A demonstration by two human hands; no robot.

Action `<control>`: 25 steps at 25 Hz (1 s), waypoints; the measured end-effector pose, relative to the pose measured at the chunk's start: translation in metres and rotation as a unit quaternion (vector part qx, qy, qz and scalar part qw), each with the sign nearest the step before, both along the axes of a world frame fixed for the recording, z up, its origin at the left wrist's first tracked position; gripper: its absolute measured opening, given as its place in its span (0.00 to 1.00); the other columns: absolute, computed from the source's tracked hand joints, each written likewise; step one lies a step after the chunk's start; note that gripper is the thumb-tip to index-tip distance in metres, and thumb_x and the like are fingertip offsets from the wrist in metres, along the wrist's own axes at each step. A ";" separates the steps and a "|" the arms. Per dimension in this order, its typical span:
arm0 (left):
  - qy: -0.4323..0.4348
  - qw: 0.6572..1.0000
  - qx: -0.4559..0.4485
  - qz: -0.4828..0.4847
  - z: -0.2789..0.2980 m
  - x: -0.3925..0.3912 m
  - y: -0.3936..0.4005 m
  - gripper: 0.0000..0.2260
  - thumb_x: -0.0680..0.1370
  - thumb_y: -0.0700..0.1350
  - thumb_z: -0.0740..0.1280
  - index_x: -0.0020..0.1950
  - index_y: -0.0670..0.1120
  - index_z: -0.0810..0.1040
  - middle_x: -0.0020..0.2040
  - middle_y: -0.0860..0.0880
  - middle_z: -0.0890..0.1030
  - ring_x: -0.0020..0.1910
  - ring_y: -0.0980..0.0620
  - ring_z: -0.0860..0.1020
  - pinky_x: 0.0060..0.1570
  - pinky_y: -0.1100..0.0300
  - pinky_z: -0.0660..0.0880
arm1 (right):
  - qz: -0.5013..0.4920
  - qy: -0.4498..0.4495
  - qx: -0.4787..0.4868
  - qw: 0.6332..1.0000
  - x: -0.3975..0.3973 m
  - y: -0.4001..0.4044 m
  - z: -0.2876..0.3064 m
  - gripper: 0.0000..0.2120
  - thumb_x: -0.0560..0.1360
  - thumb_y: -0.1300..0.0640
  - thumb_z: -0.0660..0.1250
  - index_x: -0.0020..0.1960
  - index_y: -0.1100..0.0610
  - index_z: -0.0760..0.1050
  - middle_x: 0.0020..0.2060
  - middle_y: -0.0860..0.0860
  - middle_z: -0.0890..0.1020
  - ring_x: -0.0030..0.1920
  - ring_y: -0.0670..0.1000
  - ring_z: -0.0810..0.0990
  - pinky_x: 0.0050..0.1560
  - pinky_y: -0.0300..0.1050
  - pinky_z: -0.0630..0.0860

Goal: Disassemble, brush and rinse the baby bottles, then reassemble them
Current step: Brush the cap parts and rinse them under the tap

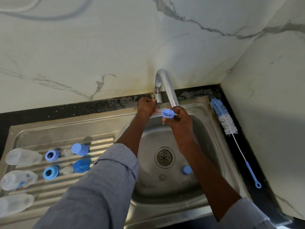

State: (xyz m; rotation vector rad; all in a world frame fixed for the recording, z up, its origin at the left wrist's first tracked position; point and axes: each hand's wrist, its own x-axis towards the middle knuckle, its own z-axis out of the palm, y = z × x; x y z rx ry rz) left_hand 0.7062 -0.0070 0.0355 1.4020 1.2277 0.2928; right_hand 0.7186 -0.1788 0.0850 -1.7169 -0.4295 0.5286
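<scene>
My right hand [179,118] holds a light blue bottle collar ring [168,114] directly under the spout of the chrome tap [166,87], over the sink basin [206,146]. A little water drips below the ring. My left hand [146,105] grips the tap's handle at its base. On the ribbed draining board [66,134] lie three clear bottle bodies [23,157] at the far left, two blue collar rings [52,155], two clear teats [67,152] and two blue caps [80,149]. A further blue cap [186,170] lies in the basin.
A blue and white bottle brush [228,125] lies on the dark counter right of the sink, handle toward me. The drain [164,157] sits mid-basin. Marble walls close in behind and on the right.
</scene>
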 end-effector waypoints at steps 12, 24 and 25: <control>0.006 1.000 0.001 0.000 0.002 -0.003 -0.001 0.09 0.84 0.42 0.64 0.43 0.46 0.75 0.41 0.39 0.84 0.32 0.48 0.82 0.20 0.65 0.69 | -0.038 -0.019 -0.034 0.998 0.009 -0.007 -0.004 0.20 0.74 0.70 0.73 0.65 0.64 0.77 0.56 0.58 0.84 0.55 0.52 0.84 0.58 0.45 0.82; 0.012 0.998 0.066 -0.008 0.021 -0.010 -0.007 0.05 0.80 0.37 0.66 0.46 0.42 0.81 0.40 0.43 0.84 0.38 0.45 0.83 0.45 0.52 0.82 | -0.007 -0.049 -0.073 0.996 -0.001 -0.024 0.007 0.21 0.71 0.64 0.79 0.61 0.57 0.77 0.49 0.44 0.83 0.48 0.36 0.82 0.48 0.33 0.78; 0.037 0.987 0.154 -0.038 0.024 -0.011 -0.011 0.04 0.79 0.38 0.68 0.46 0.43 0.81 0.42 0.46 0.85 0.41 0.46 0.82 0.47 0.53 0.80 | -0.018 -0.067 -0.087 0.994 -0.002 -0.028 0.009 0.23 0.70 0.61 0.80 0.62 0.55 0.78 0.49 0.40 0.82 0.49 0.32 0.80 0.48 0.28 0.76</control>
